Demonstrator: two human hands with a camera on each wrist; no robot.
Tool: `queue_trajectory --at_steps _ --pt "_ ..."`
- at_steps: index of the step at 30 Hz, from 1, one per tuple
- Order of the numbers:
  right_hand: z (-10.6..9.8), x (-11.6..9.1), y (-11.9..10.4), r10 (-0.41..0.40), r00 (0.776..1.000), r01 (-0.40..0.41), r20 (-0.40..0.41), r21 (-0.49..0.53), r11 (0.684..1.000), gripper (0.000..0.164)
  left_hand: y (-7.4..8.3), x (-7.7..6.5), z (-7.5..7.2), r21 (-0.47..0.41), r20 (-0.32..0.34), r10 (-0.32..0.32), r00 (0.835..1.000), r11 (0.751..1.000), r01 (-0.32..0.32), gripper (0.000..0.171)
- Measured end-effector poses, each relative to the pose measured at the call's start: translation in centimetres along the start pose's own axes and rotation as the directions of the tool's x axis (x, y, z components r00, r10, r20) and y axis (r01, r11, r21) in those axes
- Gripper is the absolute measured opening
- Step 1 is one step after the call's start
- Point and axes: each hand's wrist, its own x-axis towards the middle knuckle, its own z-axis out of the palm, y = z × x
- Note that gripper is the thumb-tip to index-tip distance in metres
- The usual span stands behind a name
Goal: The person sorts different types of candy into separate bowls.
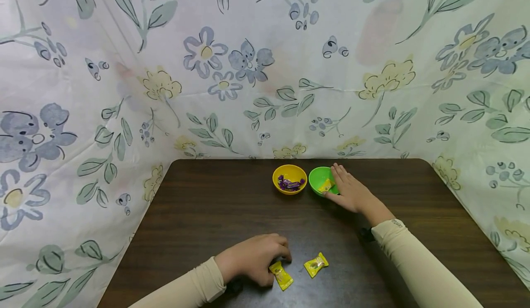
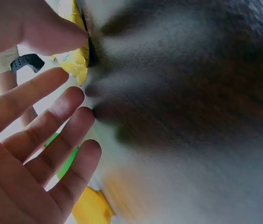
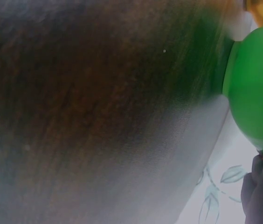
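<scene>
Cream sleeves [image 1: 426,262] enter from the bottom edge. At lower centre, the left hand [image 1: 253,258] arches with loosely bent fingers, thumb apart, around a yellow-wrapped candy [image 1: 282,278]; whether it touches is unclear. Glossy and pillow-shaped, the candy has crimped ends; a second yellow candy [image 1: 316,265] lies to its right. Right of centre, the right hand [image 1: 352,193] sets straight fingers against a green bowl [image 1: 316,177] containing a third yellow candy [image 1: 326,185]. Beside it, a yellow bowl [image 1: 291,171] holds purple-wrapped candies [image 1: 290,184]. Dark, wood-grained table [image 1: 207,206] below; white floral cloth [image 1: 248,110] fills the upper frame.
</scene>
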Motion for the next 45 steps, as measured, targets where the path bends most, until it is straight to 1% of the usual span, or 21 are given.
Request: queue_trajectory --at_steps 6,12,16,19,24,27,36,45 --pt "0.09 -0.05 -0.01 0.003 1.0 -0.003 -0.001 0.003 1.0 0.097 -0.14 0.09 0.34 0.031 -0.013 0.006 1.0 1.0 -0.005 0.047" --pt "0.17 0.02 -0.08 0.014 1.0 -0.014 0.005 0.007 1.0 0.097 -0.18 0.13 0.39 0.039 -0.014 0.012 1.0 0.999 -0.011 0.037" --pt "0.21 0.11 -0.16 0.017 1.0 -0.017 0.001 0.015 1.0 0.096 -0.06 0.12 0.34 0.044 -0.021 0.025 0.999 0.999 -0.025 0.034" --pt "0.28 0.17 -0.13 0.014 1.0 -0.014 0.0 0.013 1.0 0.096 0.03 0.14 0.33 0.05 -0.024 0.03 0.999 0.998 -0.028 0.035" --pt "0.33 0.15 -0.05 0.017 1.0 -0.017 0.006 0.01 1.0 0.097 0.14 0.2 0.41 0.047 -0.018 0.026 1.0 0.999 -0.025 0.042" --pt "0.29 0.11 -0.12 0.016 1.0 -0.016 0.003 0.01 1.0 0.097 0.22 0.25 0.44 0.048 -0.011 0.032 0.999 0.998 -0.031 0.042" --pt "0.05 0.05 -0.18 0.016 1.0 -0.016 0.003 0.001 1.0 0.097 0.21 0.65 0.67 0.079 0.014 0.052 0.999 0.996 -0.053 0.028" --pt "0.07 0.08 -0.08 0.021 1.0 -0.021 0.001 -0.001 1.0 0.097 0.18 0.81 0.83 0.072 0.008 0.057 0.998 0.996 -0.057 0.02"
